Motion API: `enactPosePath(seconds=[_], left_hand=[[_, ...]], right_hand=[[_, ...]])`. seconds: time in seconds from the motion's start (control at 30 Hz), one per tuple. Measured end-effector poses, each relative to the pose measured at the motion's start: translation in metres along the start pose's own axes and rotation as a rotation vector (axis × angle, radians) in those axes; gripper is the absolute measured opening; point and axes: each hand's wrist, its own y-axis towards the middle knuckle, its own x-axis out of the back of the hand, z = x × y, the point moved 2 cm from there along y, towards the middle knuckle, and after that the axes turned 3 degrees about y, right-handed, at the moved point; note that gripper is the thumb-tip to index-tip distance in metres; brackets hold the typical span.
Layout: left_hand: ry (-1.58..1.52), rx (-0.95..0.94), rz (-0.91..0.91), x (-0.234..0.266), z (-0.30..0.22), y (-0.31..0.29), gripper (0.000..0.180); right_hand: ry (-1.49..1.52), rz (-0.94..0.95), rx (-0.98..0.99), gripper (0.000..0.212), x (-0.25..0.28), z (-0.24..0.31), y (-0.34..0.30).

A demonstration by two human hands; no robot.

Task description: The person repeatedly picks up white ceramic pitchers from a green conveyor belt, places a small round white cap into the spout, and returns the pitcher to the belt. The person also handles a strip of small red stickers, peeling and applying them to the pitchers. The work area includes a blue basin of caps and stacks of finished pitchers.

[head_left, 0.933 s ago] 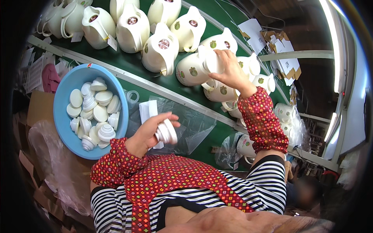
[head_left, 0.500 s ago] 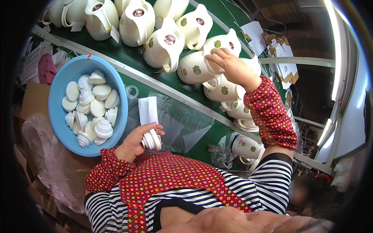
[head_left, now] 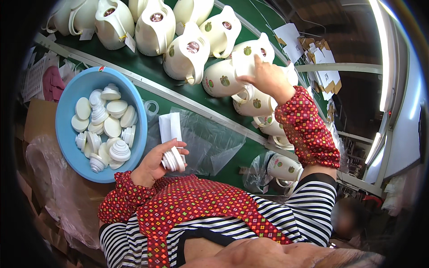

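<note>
My left hand [head_left: 156, 161] is closed around a white stepped stopper [head_left: 174, 160], near the front of the green table. Its fingertips curl over the stopper's top. At the far right my right hand [head_left: 271, 80] is over the top of a cream vacuum jug [head_left: 217, 79] with a green print. Its thumb and index finger are spread apart, while the other fingers are partly hidden. Nothing shows between them, and I cannot tell whether they touch the jug. To the left, a light blue basin [head_left: 138, 147] contains several similar white stoppers [head_left: 112, 126].
More cream jugs [head_left: 155, 31] stand in rows beyond a metal rail [head_left: 196, 103]. A clear plastic bag [head_left: 219, 145], a folded white paper [head_left: 170, 126] and a clear ring [head_left: 152, 107] lie before me. Another jug [head_left: 282, 167] sits near my right arm. Flattened cartons [head_left: 324, 62] are piled behind.
My right hand has shifted slightly right and down; its index finger now points away, with the thumb apart. My left hand still holds the stopper in nearly the same place.
</note>
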Motion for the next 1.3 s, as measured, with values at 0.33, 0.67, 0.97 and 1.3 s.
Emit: enactPosePath(seconds=[0.33,0.67,0.97,1.3], left_hand=[[-0.011,-0.020,0.033,-0.010,-0.007,0.003,0.046],[-0.051,-0.080,0.149,0.024,0.003,0.026,0.048],[-0.011,0.028,0.049,-0.012,0.003,0.024,0.042],[-0.105,-0.012,0.132,-0.007,-0.001,0.009,0.045]], right_hand=[[0.053,-0.061,0.055,0.070,-0.017,-0.002,-0.002],[0.137,-0.521,0.731,0.078,-0.062,-0.017,0.029],[0.333,-0.872,-0.123,0.059,-0.109,0.025,0.028],[0.232,-0.546,0.549,0.068,-0.057,-0.001,0.006]])
